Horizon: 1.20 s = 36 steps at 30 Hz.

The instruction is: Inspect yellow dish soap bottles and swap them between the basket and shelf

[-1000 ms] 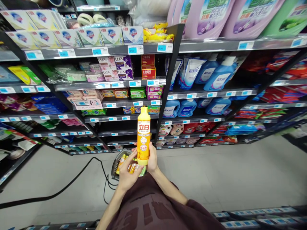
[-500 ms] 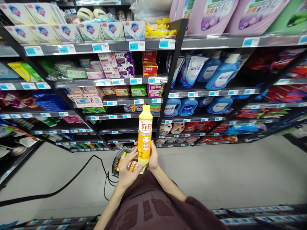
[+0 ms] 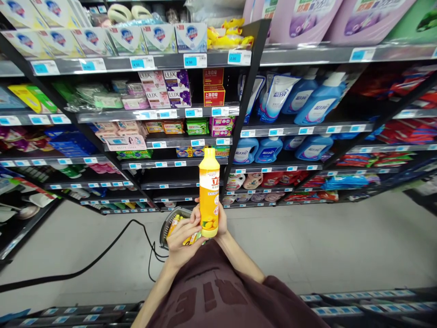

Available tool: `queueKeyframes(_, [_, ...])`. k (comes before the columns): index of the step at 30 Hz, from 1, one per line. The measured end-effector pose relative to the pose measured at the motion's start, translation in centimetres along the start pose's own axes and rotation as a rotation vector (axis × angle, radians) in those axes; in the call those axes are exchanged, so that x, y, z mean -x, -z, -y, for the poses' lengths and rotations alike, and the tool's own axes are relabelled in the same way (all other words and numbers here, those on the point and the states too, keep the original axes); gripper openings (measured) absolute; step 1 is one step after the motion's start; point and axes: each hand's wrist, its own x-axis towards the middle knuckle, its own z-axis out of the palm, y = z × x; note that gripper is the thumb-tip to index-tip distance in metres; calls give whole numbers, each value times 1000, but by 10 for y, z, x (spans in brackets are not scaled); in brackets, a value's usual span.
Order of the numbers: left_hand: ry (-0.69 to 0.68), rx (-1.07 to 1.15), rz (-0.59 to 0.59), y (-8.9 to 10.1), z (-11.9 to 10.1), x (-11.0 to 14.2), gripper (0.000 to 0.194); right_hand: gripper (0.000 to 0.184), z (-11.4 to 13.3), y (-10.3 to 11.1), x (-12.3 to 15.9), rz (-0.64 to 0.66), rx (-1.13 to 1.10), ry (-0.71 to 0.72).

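Note:
A tall yellow bottle (image 3: 209,189) with an orange label and a yellow cap stands upright in front of my chest. My right hand (image 3: 222,221) wraps its lower part from behind. My left hand (image 3: 182,241) grips the bottle's base from the left, thumb and fingers pressed to it. The label is turned partly to the side. Just beyond my hands a dark shopping basket (image 3: 169,224) sits on the floor with several small packs in it.
Store shelves face me: soap boxes (image 3: 159,38) at upper left, blue detergent bottles (image 3: 316,100) at right, purple refill bags (image 3: 300,20) on top. A black cable (image 3: 102,257) runs across the grey floor to the basket. Another shelf edge (image 3: 358,305) lies close below.
The bottle has turned about its axis, so the front label now faces left. My left hand has shifted up against the bottle's base. The view has tilted down slightly.

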Motion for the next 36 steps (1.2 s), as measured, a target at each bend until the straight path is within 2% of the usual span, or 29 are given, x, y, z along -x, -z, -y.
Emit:
queueKeyframes(9, [65,-30,9,0,2,2,41,56,-2,0,-4,-9,-20,-11])
queueKeyframes(13, [172,12,21,1,6,7,39,61,-5,2,-6,19,-42,15])
queueKeyframes(16, [318,58,32,-1,6,9,39,64,-7,3,-6,13,8,65])
queueKeyframes(19, [458,156,-18,-8,6,6,51,65,-11,2,-6,-18,79,115])
queueKeyframes(22, [505,210,-109,-16,7,2,62,60,-14,2,-7,-76,100,139])
queueKeyframes(25, [534,205,-155,-20,8,0,61,56,-17,2,-7,-127,115,147])
queueKeyframes(29, [622,204,-171,-16,8,1,58,51,-19,2,-9,-139,133,199])
queueKeyframes(32, [712,285,-117,-10,9,4,57,55,-14,-2,-9,-90,156,235])
queueKeyframes(36, [779,531,64,-7,13,12,53,70,0,-5,-9,39,170,217])
